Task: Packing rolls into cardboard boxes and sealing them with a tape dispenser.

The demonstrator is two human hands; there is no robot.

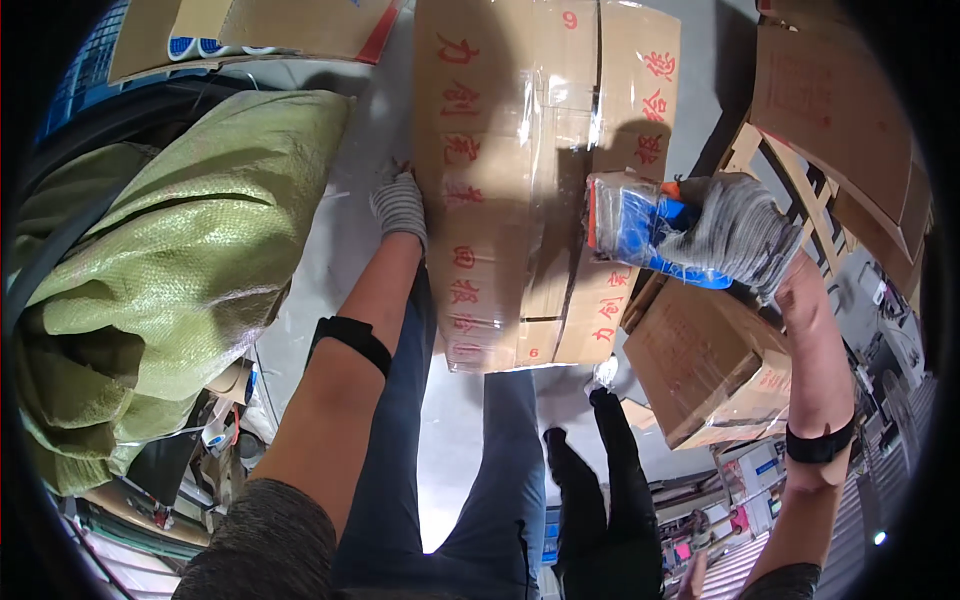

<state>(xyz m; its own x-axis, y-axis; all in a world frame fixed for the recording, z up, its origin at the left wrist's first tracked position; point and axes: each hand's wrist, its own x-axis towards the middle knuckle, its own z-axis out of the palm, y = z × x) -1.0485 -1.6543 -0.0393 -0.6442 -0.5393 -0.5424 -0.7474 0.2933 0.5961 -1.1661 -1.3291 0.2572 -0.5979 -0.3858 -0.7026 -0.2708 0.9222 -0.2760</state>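
A large brown cardboard box (500, 250) with red printing lies in front of me, with shiny clear tape along its top seams. My right hand (745, 235), in a grey knit glove, is closed round a blue tape dispenser (640, 225) with an orange edge. The dispenser is over the right part of the box top, by a dark seam. At the box's left edge is my left hand (400, 210), gloved too, against or just beside the side wall. Its fingers are mostly hidden, so whether they grip the box does not show.
A bulging green woven sack (210, 200) stands on the left. Behind it is an open carton (290, 30) with white-and-blue items. To the right are another taped box (700, 360), a wooden pallet (800, 185) and a tall carton (840, 110). Another person's dark-clothed legs (630, 480) are close by.
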